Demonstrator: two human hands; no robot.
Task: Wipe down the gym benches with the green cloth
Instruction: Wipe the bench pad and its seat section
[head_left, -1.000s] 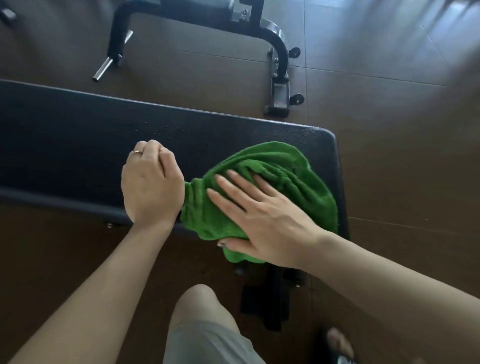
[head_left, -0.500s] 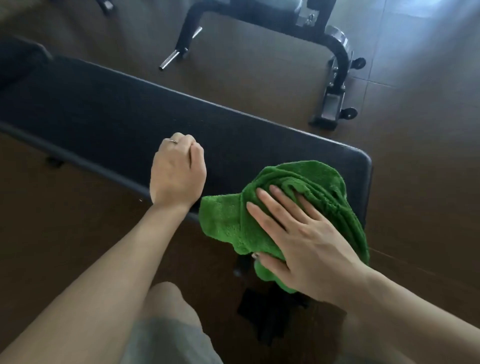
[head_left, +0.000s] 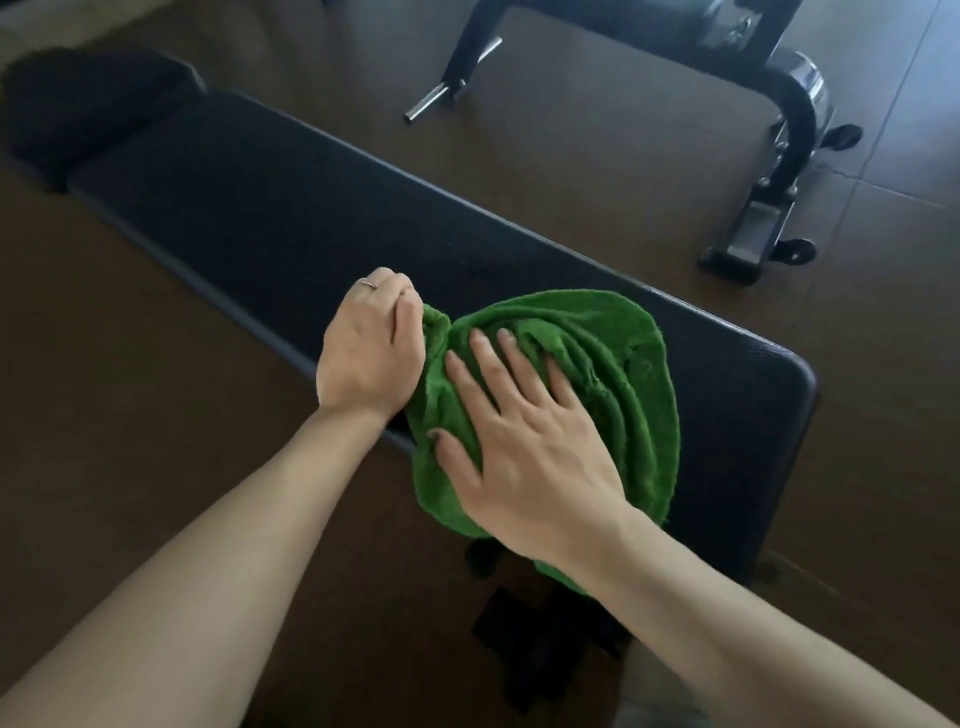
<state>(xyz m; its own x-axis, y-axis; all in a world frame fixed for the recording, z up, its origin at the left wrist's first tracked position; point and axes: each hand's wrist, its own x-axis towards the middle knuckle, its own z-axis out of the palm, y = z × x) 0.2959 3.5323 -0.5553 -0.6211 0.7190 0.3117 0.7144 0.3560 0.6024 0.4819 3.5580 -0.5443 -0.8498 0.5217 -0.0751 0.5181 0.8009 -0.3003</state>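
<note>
On my feed the green cloth (head_left: 597, 374) is a thick, fluffy terry towel, bright green, bunched into deep folds and ridges rather than lying flat. It sits on the near end of the black bench (head_left: 291, 208), close to that end's rounded corner, and its lower edge spills over the near side of the pad toward the floor. The bench top is long, dark and padded, with a fine grain and a paler band along its near edge; it runs diagonally away to the upper left, where a second dark cushion (head_left: 88, 104) sits at its far end. My right hand (head_left: 524, 447) lies flat on the cloth with fingers straight and spread, palm pressing down — it grips nothing. My left hand (head_left: 363, 348) is curled into a fist just beside it, a ring on one finger, and seems to pinch the bunched left edge of the cloth, though the fingertips are hidden. Beyond the bench stands a black metal frame (head_left: 769, 208) with small wheels and a chrome bar, on a brown tiled floor (head_left: 597, 156). I see no containers.
</note>
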